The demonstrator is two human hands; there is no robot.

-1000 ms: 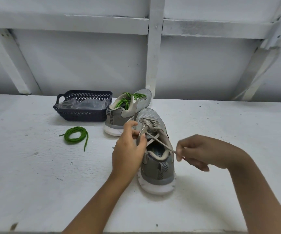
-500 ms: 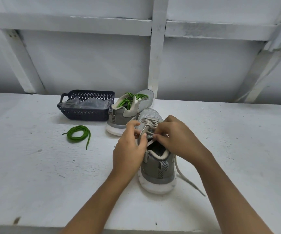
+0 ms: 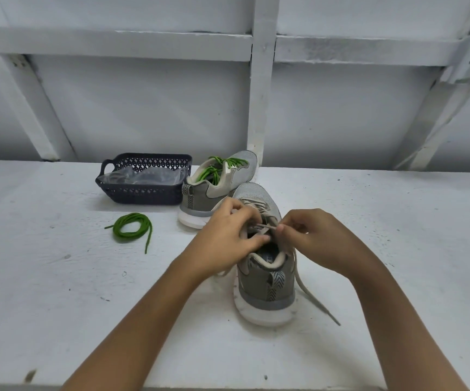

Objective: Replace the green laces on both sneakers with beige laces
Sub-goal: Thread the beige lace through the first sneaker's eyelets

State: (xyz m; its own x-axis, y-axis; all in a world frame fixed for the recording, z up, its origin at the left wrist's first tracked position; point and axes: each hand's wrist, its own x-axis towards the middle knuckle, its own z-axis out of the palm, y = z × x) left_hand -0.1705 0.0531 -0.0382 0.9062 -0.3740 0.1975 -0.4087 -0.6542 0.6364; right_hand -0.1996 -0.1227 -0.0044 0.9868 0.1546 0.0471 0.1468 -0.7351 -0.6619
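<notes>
The left hand (image 3: 228,235) has its fingers curled round the top edge of the near sneaker (image 3: 267,283), which stands on the desk (image 3: 59,292) right under both hands. The right hand (image 3: 312,238) pinches the beige lace (image 3: 265,227) taut between the two; a loose end trails below its wrist. Just beyond the left hand is the far sneaker (image 3: 219,190) with its green laces (image 3: 214,172). Out to that hand's left are a loose green lace (image 3: 132,228) and a dark basket (image 3: 143,193).

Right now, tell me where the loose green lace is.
In the head view the loose green lace lies coiled on the white table, left of the green-laced sneaker and just in front of the dark basket.
</notes>
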